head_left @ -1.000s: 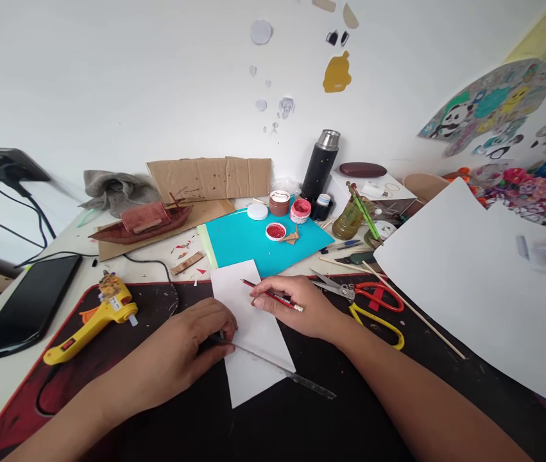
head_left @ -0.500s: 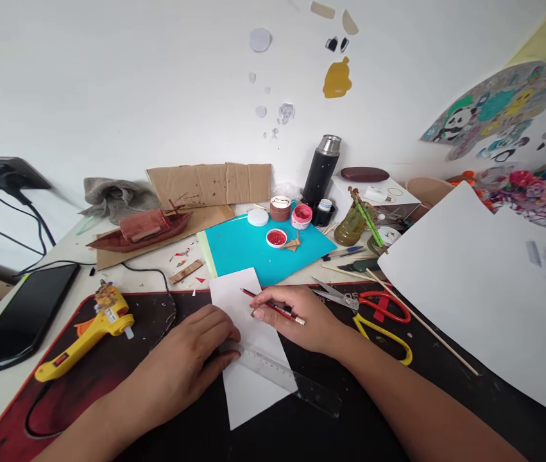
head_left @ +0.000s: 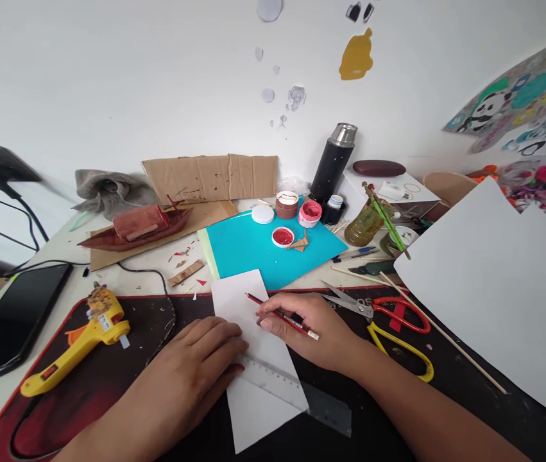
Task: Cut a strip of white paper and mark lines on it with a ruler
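Note:
A red and black pencil (head_left: 285, 316) with a white eraser end is pinched in my right hand (head_left: 314, 330). Its point sits over the upper part of a narrow sheet of white paper (head_left: 238, 292). My left hand (head_left: 200, 366) rests at the paper's left edge, fingers and thumb closed on the left end of a clear plastic ruler (head_left: 277, 385). Slanting across the lower paper, the ruler sticks out past the right edge over the black mat (head_left: 196, 443). Red and yellow-handled scissors (head_left: 364, 311) lie open to the right of my right hand.
A yellow glue gun (head_left: 80, 350) and a phone (head_left: 15, 321) lie left. Behind are a red-brown model boat (head_left: 135, 228), paint pots (head_left: 310, 213) on a blue sheet (head_left: 234, 247), and a black flask (head_left: 333, 163). Large white paper (head_left: 494, 282) and a thin stick (head_left: 446, 333) are at right.
The camera view has shifted slightly downward and closer. Both hands keep nearly the same places on the paper, with the pencil and ruler still in them.

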A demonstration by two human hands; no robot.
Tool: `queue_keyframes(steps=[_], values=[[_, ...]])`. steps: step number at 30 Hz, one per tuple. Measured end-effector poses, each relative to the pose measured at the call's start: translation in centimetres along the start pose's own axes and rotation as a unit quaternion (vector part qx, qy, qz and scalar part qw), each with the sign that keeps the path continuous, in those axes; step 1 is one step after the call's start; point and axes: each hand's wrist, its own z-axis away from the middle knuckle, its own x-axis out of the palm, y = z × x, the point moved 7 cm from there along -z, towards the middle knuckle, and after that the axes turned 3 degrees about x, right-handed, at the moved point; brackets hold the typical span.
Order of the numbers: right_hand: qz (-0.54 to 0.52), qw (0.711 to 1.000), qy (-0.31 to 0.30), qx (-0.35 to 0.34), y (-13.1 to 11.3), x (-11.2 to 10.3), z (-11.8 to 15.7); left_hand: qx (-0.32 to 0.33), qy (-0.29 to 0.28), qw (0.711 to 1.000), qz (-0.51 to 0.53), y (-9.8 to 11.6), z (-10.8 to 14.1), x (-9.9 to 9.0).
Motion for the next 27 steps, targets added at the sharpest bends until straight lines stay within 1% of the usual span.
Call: queue_keyframes(steps=[2, 5, 10, 12, 15, 18, 21, 24, 27], values=[[0.002, 1.0, -0.001, 0.002, 0.0, 0.0, 0.1, 0.013, -0.001, 1.0, 0.0, 0.4, 0.1, 0.0], [0.002, 1.0, 0.001, 0.005, 0.0, 0.0, 0.1, 0.023, -0.014, 0.999, 0.018, 0.8, 0.3, 0.5], [0.0, 1.0, -0.003, 0.017, 0.0, -0.1, 0.0, 0.03, 0.001, 0.999, 0.016, 0.7, 0.2, 0.8], [-0.005, 1.0, -0.003, 0.018, 0.0, -0.1, 0.1, 0.033, -0.004, 0.999, 0.016, 0.5, 0.2, 0.9], [-0.007, 1.0, 0.0, 0.016, -0.1, -0.1, 0.2, 0.031, -0.009, 0.999, 0.003, 0.3, 0.5, 0.8], [-0.008, 1.0, 0.001, 0.019, -0.1, -0.1, 0.2, 0.014, -0.008, 1.0, -0.019, -0.1, 1.1, 0.8], [-0.008, 1.0, 0.002, 0.016, -0.1, -0.1, 0.2, 0.038, -0.016, 0.999, -0.032, 0.3, 1.1, 0.8], [-0.008, 1.0, 0.009, 0.012, -0.1, -0.1, 0.1, 0.067, -0.023, 0.997, -0.038, 0.9, 0.7, 0.9], [-0.029, 0.999, 0.035, 0.02, -0.2, -0.4, 0.1, 0.056, -0.019, 0.998, -0.037, 0.8, 0.3, 1.0]])
